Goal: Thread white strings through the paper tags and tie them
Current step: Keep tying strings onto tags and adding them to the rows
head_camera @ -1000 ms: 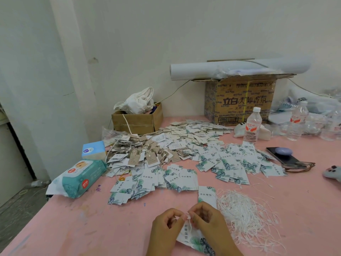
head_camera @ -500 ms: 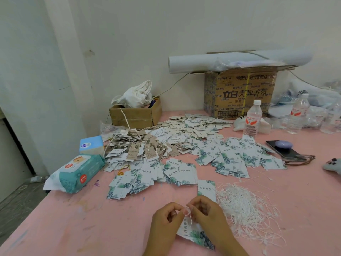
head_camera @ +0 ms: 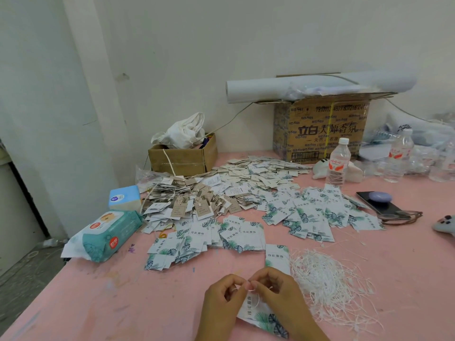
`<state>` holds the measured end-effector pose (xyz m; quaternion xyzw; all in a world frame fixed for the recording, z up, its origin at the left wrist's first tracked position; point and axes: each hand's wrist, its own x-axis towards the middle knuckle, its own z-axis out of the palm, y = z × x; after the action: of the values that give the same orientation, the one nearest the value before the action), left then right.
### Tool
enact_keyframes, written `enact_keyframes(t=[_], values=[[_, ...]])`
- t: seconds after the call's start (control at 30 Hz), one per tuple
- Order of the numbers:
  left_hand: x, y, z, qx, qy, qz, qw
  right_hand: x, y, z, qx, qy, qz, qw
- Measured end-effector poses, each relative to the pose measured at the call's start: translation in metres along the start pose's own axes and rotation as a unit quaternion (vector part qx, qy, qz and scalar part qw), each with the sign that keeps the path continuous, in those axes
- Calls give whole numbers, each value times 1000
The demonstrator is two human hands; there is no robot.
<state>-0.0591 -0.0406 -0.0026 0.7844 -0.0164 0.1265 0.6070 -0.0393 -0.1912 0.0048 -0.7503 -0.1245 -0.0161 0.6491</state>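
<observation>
Hands sit almost where they were half a second ago, fingertips still meeting at 6 o'clock on the pink table. Left hand and right hand are both curled tight, each pinching the thin white string, which loops down between them. Leaf-printed white paper tag lies flat under the right hand. Tangled heap of loose white strings lies at 4 o'clock, near the right hand. Spread of printed tags lies at 12. Small open brown cardboard box at 11 holds a crumpled white bag. Large printed cardboard carton at 1 carries a white paper roll on top; its contents are hidden.
</observation>
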Motion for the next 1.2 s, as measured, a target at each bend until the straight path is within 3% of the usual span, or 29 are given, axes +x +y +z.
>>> enact_keyframes(t=[1.2], values=[[0, -4, 1, -16, -15, 5, 1000, 6, 14, -1, -34, 15, -3, 999]])
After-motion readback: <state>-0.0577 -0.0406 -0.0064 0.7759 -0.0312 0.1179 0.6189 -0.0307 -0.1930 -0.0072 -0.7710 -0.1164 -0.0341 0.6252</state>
